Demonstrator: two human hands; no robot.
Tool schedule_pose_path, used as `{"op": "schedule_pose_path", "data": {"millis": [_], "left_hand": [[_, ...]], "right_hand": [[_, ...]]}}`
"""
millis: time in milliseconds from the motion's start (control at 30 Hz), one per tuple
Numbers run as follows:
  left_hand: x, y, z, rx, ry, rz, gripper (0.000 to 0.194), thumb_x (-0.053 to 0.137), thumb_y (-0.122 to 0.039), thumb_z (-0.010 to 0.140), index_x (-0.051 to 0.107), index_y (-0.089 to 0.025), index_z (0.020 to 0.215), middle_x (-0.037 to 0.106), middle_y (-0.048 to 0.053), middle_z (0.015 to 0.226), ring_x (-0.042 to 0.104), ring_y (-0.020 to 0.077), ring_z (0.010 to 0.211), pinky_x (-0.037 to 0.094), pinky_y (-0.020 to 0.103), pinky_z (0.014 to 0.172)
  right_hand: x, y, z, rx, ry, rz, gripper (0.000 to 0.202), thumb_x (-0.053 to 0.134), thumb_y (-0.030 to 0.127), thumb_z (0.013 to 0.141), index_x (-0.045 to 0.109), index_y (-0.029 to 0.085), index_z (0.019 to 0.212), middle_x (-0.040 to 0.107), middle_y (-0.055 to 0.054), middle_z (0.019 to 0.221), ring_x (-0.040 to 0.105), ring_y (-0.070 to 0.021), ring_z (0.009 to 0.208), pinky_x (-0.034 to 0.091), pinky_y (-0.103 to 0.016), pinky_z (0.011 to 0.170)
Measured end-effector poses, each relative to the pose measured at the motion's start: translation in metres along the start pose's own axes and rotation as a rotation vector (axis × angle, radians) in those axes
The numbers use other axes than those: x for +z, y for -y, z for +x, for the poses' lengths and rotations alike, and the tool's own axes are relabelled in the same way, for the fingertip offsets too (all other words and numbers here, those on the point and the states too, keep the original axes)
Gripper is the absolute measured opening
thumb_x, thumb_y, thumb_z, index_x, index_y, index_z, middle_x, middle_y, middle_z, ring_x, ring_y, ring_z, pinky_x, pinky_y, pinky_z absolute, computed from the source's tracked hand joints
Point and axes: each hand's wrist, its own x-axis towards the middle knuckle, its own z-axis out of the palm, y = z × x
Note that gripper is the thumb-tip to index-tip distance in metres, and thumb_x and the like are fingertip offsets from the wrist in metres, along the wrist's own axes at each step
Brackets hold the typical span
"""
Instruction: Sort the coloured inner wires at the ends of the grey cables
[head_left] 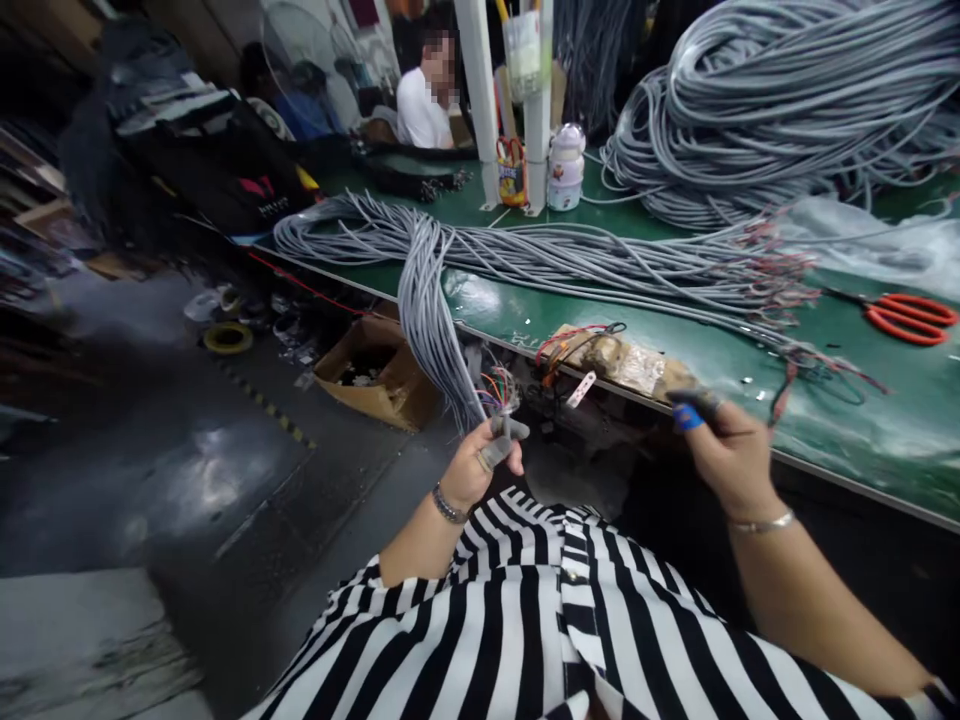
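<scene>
My left hand, with grey covers on some fingers, is closed around the end of a grey cable. Thin coloured wires fan out just above its fingertips. A bundle of grey cables hangs over the bench edge and runs down to this hand. My right hand is at the bench's front edge, its fingers pinched together, with blue tape around one of them. Something dark shows at those fingertips; whether it is a finger cover or a held thing is unclear. Beside them lies a taped brown block with red and black wires.
More grey cables with stripped ends lie along the green bench. Red-handled scissors lie at right, below a large cable coil. A white bottle stands by a post. Below are a cardboard box and a seated person beyond.
</scene>
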Motion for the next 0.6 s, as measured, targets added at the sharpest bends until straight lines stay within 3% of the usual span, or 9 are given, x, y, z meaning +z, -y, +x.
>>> {"op": "schedule_pose_path", "data": {"millis": [100,167,233,400,500,600], "left_hand": [[-0.004,0.002,0.003,0.033,-0.061,-0.155,0.042,0.072,-0.057,0.075,0.067,-0.017,0.087,0.039,-0.008,0.041,0.038,0.0075,0.037,0.033,0.024,0.047],[-0.007,0.002,0.002,0.050,-0.096,-0.196,0.041,0.067,-0.059,0.078,0.065,-0.018,0.081,0.029,-0.010,0.038,0.031,0.0064,0.033,0.030,0.024,0.047],[-0.009,0.002,-0.001,0.060,-0.118,-0.206,0.041,0.065,-0.060,0.080,0.064,-0.018,0.079,0.027,-0.010,0.037,0.031,0.0063,0.033,0.033,0.025,0.049],[-0.005,0.004,-0.009,0.066,-0.186,-0.188,0.045,0.073,-0.061,0.071,0.065,-0.017,0.076,0.046,-0.006,0.043,0.046,0.0090,0.041,0.040,0.026,0.054],[-0.004,0.006,-0.011,0.050,-0.219,-0.091,0.050,0.078,-0.062,0.064,0.068,-0.015,0.079,0.060,-0.001,0.053,0.056,0.0122,0.051,0.046,0.027,0.058],[-0.006,0.010,-0.010,0.059,-0.221,0.037,0.048,0.077,-0.059,0.067,0.071,-0.014,0.082,0.066,0.003,0.060,0.060,0.0138,0.055,0.049,0.028,0.060]], "right_hand": [[0.031,0.024,-0.026,0.010,0.472,0.203,0.021,0.061,0.034,0.089,0.072,0.021,0.100,0.075,-0.005,0.089,0.070,-0.0212,0.078,0.057,-0.034,0.071],[0.054,0.041,-0.033,0.032,0.626,0.266,0.022,0.059,0.034,0.090,0.071,0.020,0.101,0.075,-0.005,0.091,0.070,-0.0191,0.077,0.058,-0.031,0.071],[0.073,0.057,-0.031,0.022,0.699,0.318,0.022,0.060,0.034,0.090,0.069,0.019,0.103,0.076,-0.004,0.092,0.070,-0.0182,0.077,0.059,-0.030,0.071],[0.100,0.093,-0.019,-0.160,0.640,0.373,0.018,0.061,0.029,0.089,0.069,0.019,0.100,0.074,-0.003,0.082,0.067,-0.0147,0.069,0.056,-0.025,0.063],[0.100,0.100,-0.020,-0.274,0.510,0.331,0.015,0.058,0.027,0.090,0.070,0.020,0.097,0.072,-0.003,0.080,0.066,-0.0139,0.066,0.054,-0.024,0.061],[0.095,0.096,-0.021,-0.355,0.371,0.258,0.016,0.058,0.025,0.090,0.068,0.021,0.102,0.071,-0.006,0.089,0.066,-0.0150,0.070,0.055,-0.026,0.062]]}}
